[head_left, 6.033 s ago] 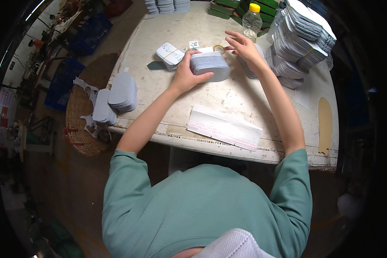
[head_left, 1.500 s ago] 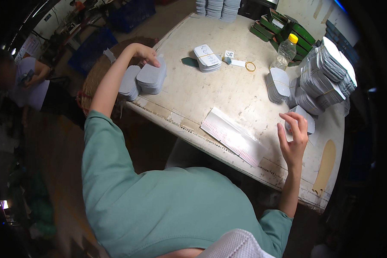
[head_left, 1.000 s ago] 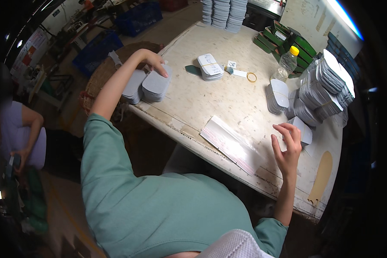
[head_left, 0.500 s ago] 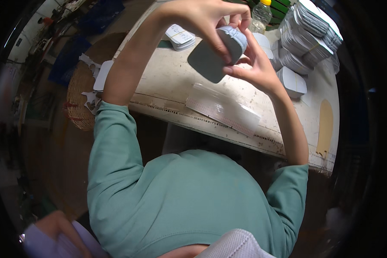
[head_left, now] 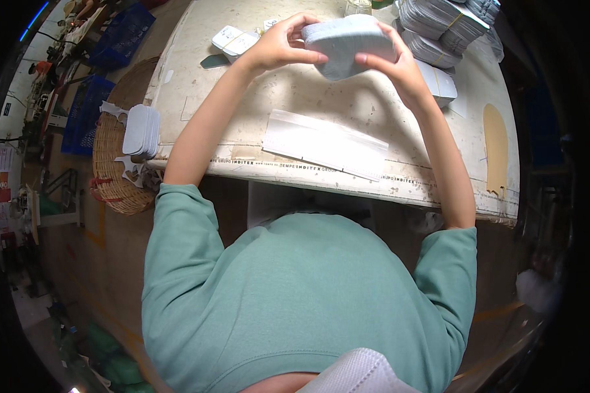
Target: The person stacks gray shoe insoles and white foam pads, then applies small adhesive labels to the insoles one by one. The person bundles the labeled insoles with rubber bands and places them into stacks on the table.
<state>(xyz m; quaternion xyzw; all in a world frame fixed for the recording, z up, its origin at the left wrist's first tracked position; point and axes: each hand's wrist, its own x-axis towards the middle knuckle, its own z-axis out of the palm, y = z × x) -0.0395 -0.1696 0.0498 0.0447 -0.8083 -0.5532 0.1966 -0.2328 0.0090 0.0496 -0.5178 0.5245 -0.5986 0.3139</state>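
Observation:
A thick stack of pale grey-blue cut pieces (head_left: 351, 47) with rounded corners is held up above the far part of the table. My left hand (head_left: 280, 47) grips its left end, thumb along the near face and fingers behind. On the right end, my right hand (head_left: 396, 69) closes in the same way, with its thumb pressed on the near face. Below the stack, a flat whitish ruler-like strip (head_left: 324, 144) lies on the table. Left of my left hand sits a small white stack with a band round it (head_left: 235, 42).
Banded stacks of grey-white pieces (head_left: 432, 23) are piled at the table's far right. A tan sole-shaped piece (head_left: 496, 147) lies near the right edge. At left are a white stack (head_left: 141, 131), a wicker basket (head_left: 115, 173) and blue crates (head_left: 121, 39). A clear bottle (head_left: 358, 6) stands behind.
The stack has turned so that its long side lies across, and my hands have moved apart to its two ends. My view has shifted, showing more of the left side.

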